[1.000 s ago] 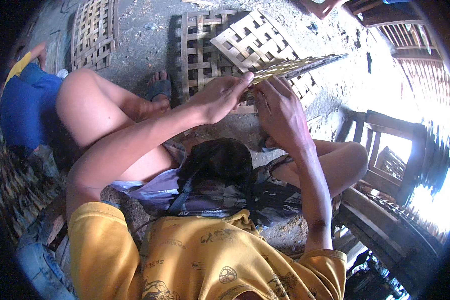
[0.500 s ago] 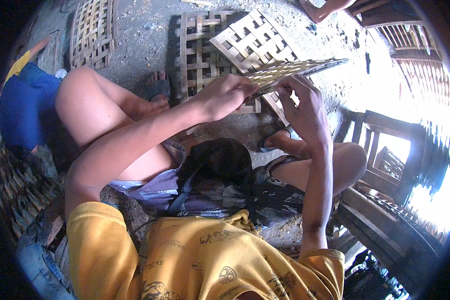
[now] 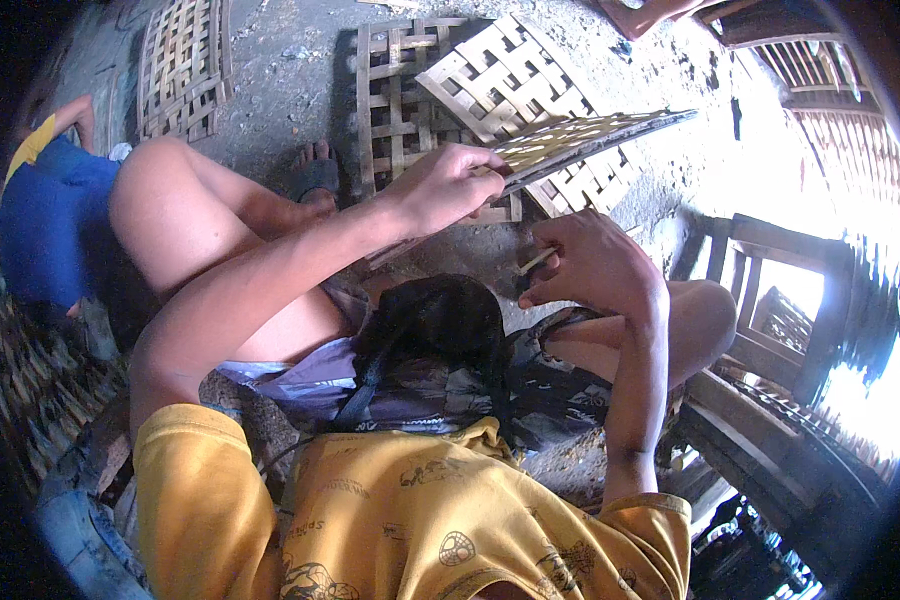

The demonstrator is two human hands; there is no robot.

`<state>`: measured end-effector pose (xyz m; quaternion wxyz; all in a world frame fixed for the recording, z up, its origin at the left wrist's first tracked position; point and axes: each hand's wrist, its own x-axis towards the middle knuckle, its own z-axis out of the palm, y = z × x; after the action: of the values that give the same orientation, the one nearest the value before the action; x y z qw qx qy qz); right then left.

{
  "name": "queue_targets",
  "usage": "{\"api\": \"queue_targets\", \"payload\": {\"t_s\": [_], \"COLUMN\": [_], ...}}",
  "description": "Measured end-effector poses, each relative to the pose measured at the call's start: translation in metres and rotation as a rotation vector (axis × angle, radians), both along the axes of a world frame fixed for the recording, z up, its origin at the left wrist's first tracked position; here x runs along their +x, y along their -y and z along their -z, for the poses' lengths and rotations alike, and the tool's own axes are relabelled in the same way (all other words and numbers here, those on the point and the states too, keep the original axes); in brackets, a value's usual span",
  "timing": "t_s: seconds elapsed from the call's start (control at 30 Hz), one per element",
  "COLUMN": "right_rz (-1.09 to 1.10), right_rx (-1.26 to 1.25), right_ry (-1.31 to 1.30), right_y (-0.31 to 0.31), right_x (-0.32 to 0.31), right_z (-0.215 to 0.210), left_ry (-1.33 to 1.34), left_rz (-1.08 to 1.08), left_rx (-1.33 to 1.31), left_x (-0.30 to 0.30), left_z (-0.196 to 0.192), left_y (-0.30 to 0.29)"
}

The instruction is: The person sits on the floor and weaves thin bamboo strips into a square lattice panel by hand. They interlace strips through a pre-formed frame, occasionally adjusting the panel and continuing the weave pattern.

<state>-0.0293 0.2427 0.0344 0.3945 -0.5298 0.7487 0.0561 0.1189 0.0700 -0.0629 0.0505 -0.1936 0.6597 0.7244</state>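
My left hand (image 3: pixel 452 186) pinches the near left corner of a woven bamboo panel (image 3: pixel 580 143), which is held tilted, almost edge-on, above the ground. Apart from the panel and a little below it, my right hand (image 3: pixel 600 262) is closed with a short, pale bamboo strip (image 3: pixel 538 262) sticking out between thumb and fingers. Beneath the raised panel lies a lighter woven panel (image 3: pixel 505 80), slanted across a darker woven panel (image 3: pixel 395 112) on the ground. Part of both is hidden by the raised panel and my left hand.
Another woven panel (image 3: pixel 183 75) lies at the far left. A person in blue and yellow (image 3: pixel 55 215) is close on my left. Someone's bare limb (image 3: pixel 650 18) shows at the top right. A wooden frame (image 3: pixel 785 250) stands on the right, near bright slatted walls (image 3: pixel 855 150).
My right hand has come off the panel's near edge and moved down toward me, now showing a short strip. My left hand keeps its hold. The person at left has shifted an arm.
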Motion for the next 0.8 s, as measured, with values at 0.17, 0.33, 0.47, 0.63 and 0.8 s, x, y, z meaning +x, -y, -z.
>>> {"api": "queue_targets", "payload": {"t_s": [0.17,0.33,0.47,0.63,0.8], "right_rz": [0.178,0.302,0.323,0.334,0.335], "right_rx": [-0.040,-0.433,-0.644,-0.716,-0.673], "right_ry": [-0.033,-0.173,-0.197,-0.257,-0.246], "right_y": [0.012,0.005,0.002,0.008,0.011], "right_x": [0.012,-0.001,-0.010,-0.011,-0.008], "right_z": [-0.021,-0.008,-0.002,0.003,0.005], "left_ry": [-0.002,0.015,0.004,0.024,0.003], "left_rz": [0.038,0.007,0.052,0.049,0.039], "left_rx": [-0.046,-0.098,-0.125,-0.139,-0.145], "left_x": [0.003,0.003,0.002,0.005,0.005], "left_z": [-0.009,-0.008,-0.009,-0.009,-0.011], "left_y": [0.005,0.004,0.006,0.005,0.004]}}
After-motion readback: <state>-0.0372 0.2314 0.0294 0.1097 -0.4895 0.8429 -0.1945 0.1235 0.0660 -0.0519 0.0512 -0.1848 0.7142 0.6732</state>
